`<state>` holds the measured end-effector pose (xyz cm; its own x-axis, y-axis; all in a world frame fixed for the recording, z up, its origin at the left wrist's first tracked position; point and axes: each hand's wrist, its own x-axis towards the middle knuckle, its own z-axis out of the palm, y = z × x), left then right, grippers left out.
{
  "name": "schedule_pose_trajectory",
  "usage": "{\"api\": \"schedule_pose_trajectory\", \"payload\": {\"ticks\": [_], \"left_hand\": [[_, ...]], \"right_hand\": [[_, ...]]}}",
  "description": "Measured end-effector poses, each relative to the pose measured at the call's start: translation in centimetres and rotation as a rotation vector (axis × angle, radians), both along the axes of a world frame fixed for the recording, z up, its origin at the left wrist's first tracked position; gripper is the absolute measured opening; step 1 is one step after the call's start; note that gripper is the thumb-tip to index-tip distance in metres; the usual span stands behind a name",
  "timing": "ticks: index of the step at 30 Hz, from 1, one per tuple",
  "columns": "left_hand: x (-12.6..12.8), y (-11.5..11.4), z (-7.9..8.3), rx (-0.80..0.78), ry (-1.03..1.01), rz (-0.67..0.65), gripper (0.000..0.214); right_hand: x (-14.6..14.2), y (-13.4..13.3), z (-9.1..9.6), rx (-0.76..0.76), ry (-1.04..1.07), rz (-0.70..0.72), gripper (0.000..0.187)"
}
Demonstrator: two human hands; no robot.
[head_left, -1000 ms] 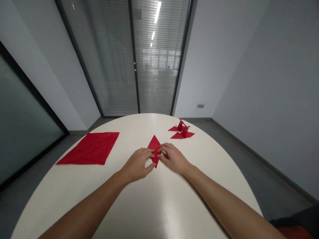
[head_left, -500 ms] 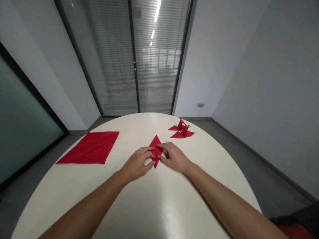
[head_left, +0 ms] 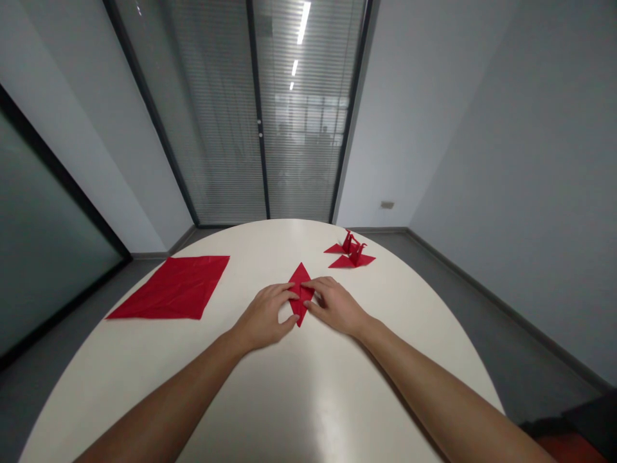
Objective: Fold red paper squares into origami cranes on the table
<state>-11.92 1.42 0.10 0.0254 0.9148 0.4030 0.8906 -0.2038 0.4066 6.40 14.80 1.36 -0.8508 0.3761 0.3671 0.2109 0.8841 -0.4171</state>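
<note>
A piece of folded red paper [head_left: 301, 310], diamond-shaped with a crease down its middle, lies flat on the white table. My left hand [head_left: 264, 316] holds its left side, two fingertips on the paper and the thumb near its lower point. From the other side, my right hand [head_left: 337, 305] presses it with the index fingertip by the middle crease and the thumb at the lower right edge. Both hands are curved, holding the paper against the tabletop between them. The upper point of the diamond is uncovered.
The round white table [head_left: 260, 399] spans the foreground. To the left lies a flat sheet of red paper [head_left: 168, 288]. Two red paper cranes, a nearer crane [head_left: 355, 258] and a farther crane [head_left: 346, 244], stand beyond my right hand. Glass panels with blinds [head_left: 216, 128] rise behind.
Both hands stay at the folded paper, with only tiny finger shifts. The whole view has moved very slightly.
</note>
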Motion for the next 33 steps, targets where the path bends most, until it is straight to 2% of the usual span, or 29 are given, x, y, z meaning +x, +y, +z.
{"api": "schedule_pose_trajectory", "payload": {"ticks": [4,11,19,26,33], "left_hand": [[0.0,-0.1,-0.1,-0.007,0.011,0.001,0.049],[0.0,-0.2,-0.3,-0.007,0.002,0.011,0.059],[0.1,-0.2,0.2,0.001,-0.034,0.044,0.055],[-0.1,-0.1,-0.1,0.023,-0.028,0.097,0.046],[-0.1,0.1,0.2,0.018,-0.071,0.131,0.022]], "right_hand": [[0.0,-0.2,0.3,-0.016,0.005,-0.023,0.047],[-0.1,-0.4,0.6,-0.058,0.009,-0.064,0.028],[0.0,-0.8,1.2,-0.144,-0.026,-0.147,0.023],[0.2,-0.5,1.1,-0.132,-0.038,-0.112,0.035],[0.2,-0.6,1.3,-0.102,-0.072,-0.164,0.013]]}}
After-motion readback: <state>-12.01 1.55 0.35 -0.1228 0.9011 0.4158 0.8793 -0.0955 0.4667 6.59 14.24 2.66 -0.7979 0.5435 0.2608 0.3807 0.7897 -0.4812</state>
